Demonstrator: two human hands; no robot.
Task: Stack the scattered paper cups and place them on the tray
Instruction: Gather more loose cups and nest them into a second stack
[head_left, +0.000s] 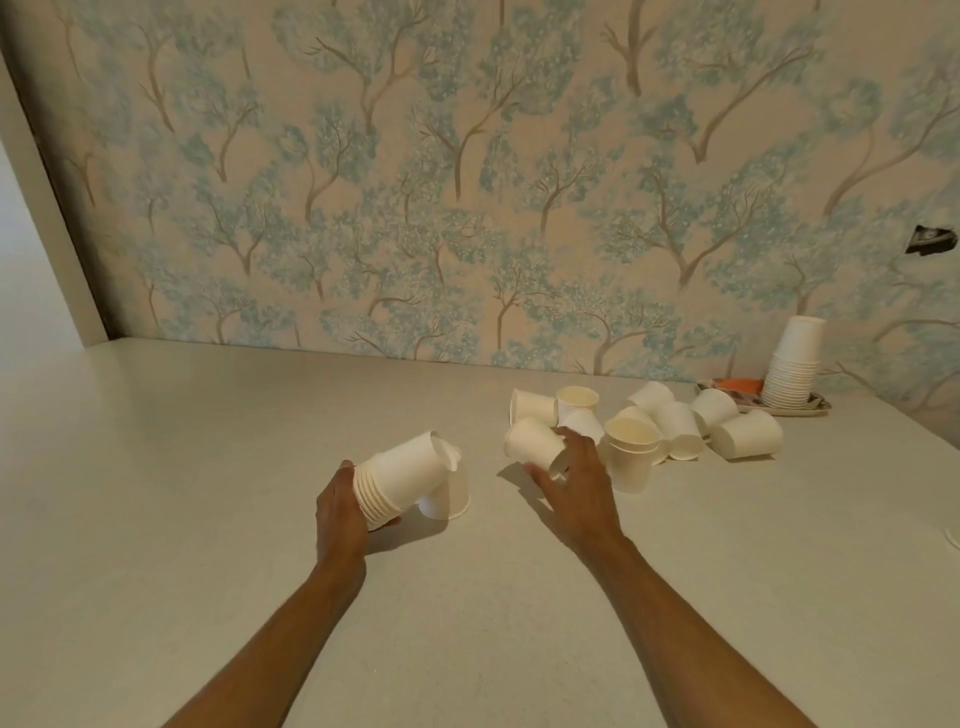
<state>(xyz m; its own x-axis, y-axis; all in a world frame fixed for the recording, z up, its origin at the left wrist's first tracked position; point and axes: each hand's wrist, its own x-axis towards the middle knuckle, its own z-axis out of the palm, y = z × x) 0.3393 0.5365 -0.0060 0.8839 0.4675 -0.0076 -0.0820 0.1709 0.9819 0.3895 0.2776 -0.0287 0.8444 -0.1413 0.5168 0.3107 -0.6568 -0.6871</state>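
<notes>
paper cups (644, 426) lay scattered mid-table, plain white, most tipped over; a finished stack (792, 364) stood on the tray (815, 408). judged light, thin-walled and easily crushed; best held gently round the side wall. left hand (337, 512) clasped a nested stack (400, 478); right hand (576, 480) closed round one cup (532, 441).
</notes>
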